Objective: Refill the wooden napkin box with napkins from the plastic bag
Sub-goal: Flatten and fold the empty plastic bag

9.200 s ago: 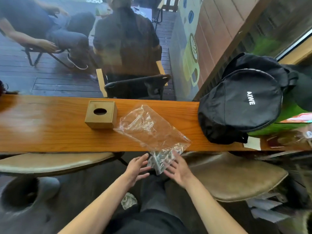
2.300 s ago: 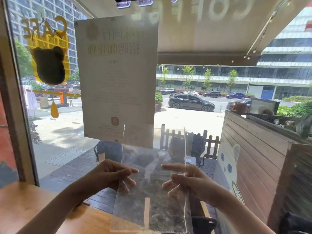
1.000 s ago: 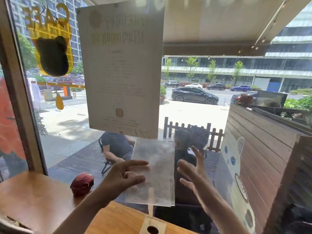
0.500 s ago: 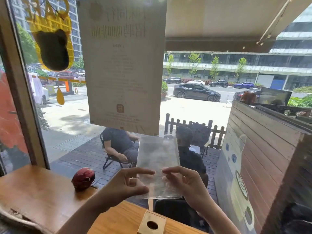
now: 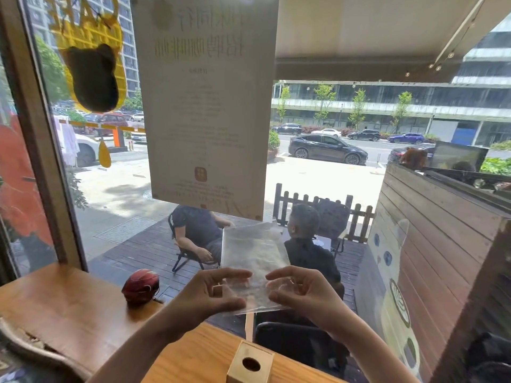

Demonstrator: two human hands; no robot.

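Now both hands close back in, left hand (image 5: 213, 293) and right hand (image 5: 301, 290) pinching the plastic bag (image 5: 253, 257) held up, folded smaller, above the wooden napkin box (image 5: 250, 363), so refilling looks finished.

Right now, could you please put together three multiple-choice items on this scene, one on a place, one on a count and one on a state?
1. Where is the wooden napkin box?
A. On the counter, below the raised hands
B. On a chair outside
C. Inside the plastic bag

2. How many round holes show in the box's top?
A. None
B. One
C. Three

3. How is the plastic bag held?
A. Lying flat on the counter
B. Hanging from one hand
C. Held up at its lower edge by the left hand and the right hand

Answers:
1. A, the box stands on the wooden counter under the hands.
2. B, a single dark hole shows.
3. C, fingers of both hands pinch the bag in the air.
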